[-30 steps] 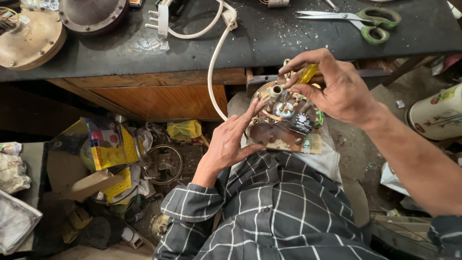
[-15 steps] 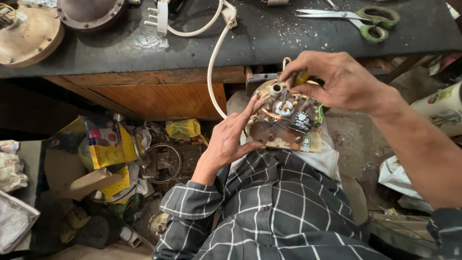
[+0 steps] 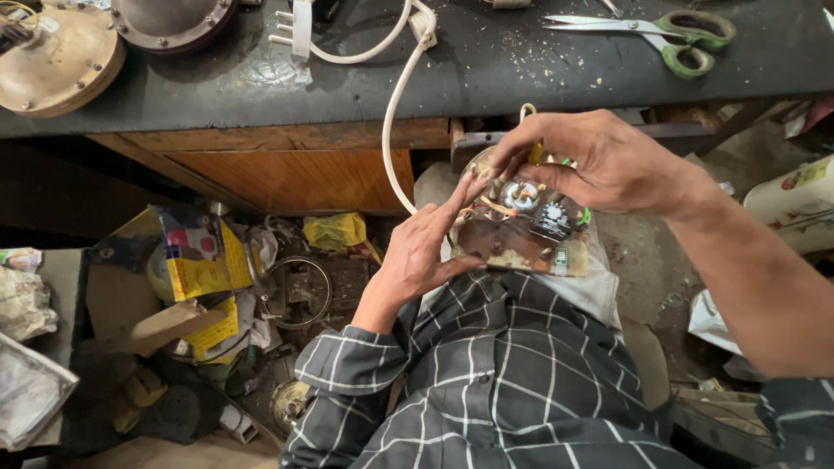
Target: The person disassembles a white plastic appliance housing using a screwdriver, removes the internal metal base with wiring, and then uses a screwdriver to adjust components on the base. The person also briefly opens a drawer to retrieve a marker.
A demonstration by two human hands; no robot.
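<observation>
A rusty metal appliance base plate with wiring, a small round part and a black dial sits on my lap, tilted toward me. My left hand steadies its left edge, fingers spread against the rim. My right hand reaches over the top of the plate, with fingertips pinched on the wired parts near its upper middle. A white power cord runs from the plate up onto the dark workbench, ending at a white plug.
Green-handled scissors lie at the bench's back right. Two round metal housings rest at its left end. Below the bench, yellow packets, a metal ring and scrap litter the floor. A white container stands at right.
My right hand has shifted slightly down and left over the plate's top, its fingers closing on the wired parts. The left hand stays against the plate's left edge.
</observation>
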